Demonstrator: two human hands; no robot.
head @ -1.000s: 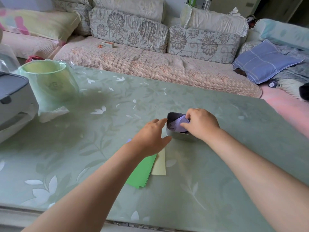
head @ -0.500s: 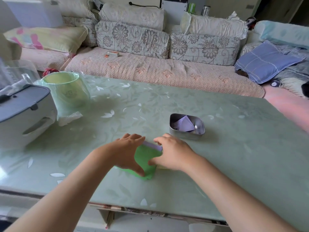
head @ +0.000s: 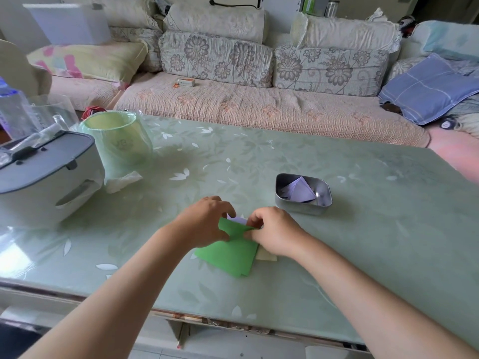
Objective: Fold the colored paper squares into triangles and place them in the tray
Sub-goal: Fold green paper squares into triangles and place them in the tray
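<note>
Hands: left hand (head: 207, 221) and right hand (head: 274, 231) each pinch the far edge of the green sheet (head: 230, 252), raising it.
Sheet: atop a small pile, directly between both hands.
Tray (head: 298, 207): beyond and rightward, nearer the right hand, purple triangle (head: 298, 190) inside.

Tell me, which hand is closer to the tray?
Right. The right hand pinches the green paper just left of the tray and nearer the person. The left hand holds the same paper farther left.
</note>
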